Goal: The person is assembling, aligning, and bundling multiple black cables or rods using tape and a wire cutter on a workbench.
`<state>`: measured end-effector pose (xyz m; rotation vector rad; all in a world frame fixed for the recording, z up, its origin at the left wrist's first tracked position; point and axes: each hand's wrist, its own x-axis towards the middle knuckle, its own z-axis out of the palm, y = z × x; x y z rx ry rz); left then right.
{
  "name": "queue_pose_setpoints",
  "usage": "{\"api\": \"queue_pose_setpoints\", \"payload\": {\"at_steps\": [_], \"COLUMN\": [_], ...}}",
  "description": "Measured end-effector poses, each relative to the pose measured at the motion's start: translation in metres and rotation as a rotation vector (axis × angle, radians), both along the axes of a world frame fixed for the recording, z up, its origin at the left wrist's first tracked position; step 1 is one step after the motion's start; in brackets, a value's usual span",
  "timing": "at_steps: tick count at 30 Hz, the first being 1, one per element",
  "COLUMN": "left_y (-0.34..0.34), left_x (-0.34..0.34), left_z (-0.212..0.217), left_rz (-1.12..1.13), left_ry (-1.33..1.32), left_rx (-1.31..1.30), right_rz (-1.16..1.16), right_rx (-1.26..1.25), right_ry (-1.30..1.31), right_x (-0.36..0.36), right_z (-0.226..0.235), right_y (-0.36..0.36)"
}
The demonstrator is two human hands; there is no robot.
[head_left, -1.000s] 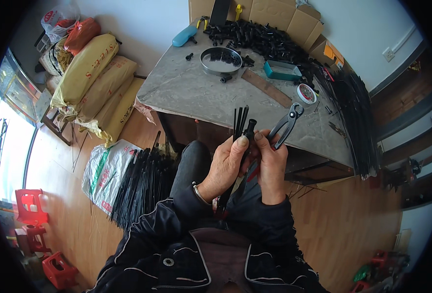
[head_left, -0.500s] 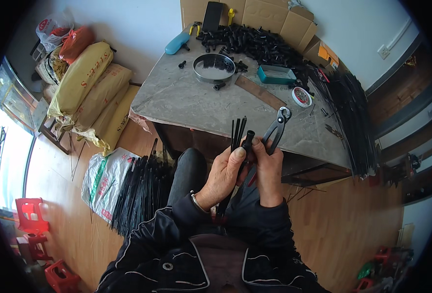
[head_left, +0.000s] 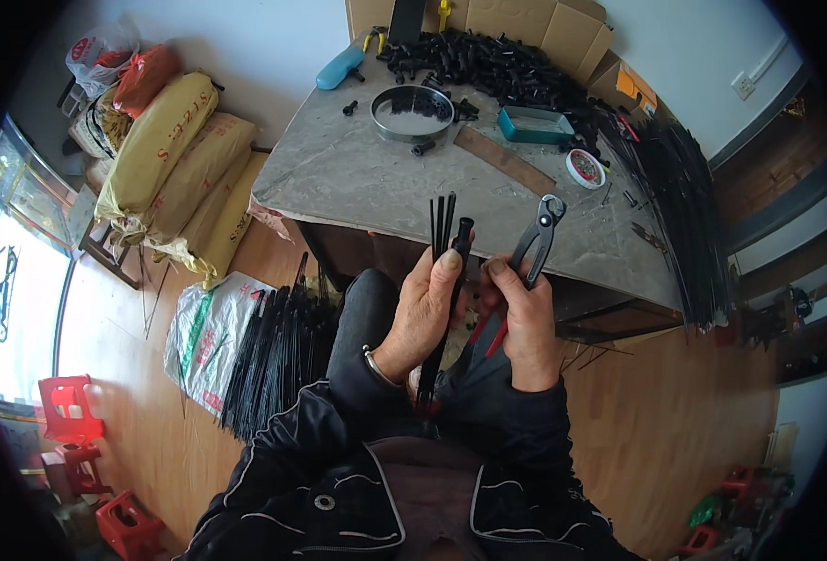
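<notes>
My left hand is closed around several thin black rods, whose ends stick up above the fingers. Upright against its thumb is a black tubular piece with a flared top. Close on the right, my right hand grips a pair of end-cutting pincers by the red handles. The grey metal jaws point up and away, over the near edge of the table. Nothing shows between the jaws. The two hands are a little apart, and the fingertips of both are partly hidden.
On the grey table lie a heap of black tubular parts, a round metal dish, a teal tray, a rusty metal strip and long black rods. More rods lean beside my left leg. Stuffed sacks stand at left.
My hands have drawn slightly apart, the right one moving rightward with the pincers. The rods and tubular piece in my left hand have shifted up and left. The view has tilted a little.
</notes>
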<state>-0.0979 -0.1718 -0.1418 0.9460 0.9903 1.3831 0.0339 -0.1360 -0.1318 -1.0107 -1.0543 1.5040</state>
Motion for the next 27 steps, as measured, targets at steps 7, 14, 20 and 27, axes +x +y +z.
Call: {"api": "queue_pose_setpoints", "payload": {"at_steps": [7, 14, 20, 27], "left_y": [0.003, 0.003, 0.003, 0.001], "left_x": [0.005, 0.004, 0.008, 0.009], "left_z": [-0.001, -0.008, -0.009, -0.007], "left_rz": [0.079, 0.082, 0.086, 0.096], "left_ry": [-0.021, -0.023, -0.047, -0.038], "left_rx": [0.035, 0.032, 0.044, 0.045], "right_rz": [0.062, -0.004, -0.011, -0.025], "right_rx": [0.043, 0.006, 0.036, 0.053], "right_ry": [-0.129, -0.017, -0.020, -0.042], "right_x": [-0.011, -0.016, -0.016, -0.015], "right_z": [0.003, 0.000, -0.002, -0.005], "right_y": [-0.012, -0.016, -0.016, -0.018]}}
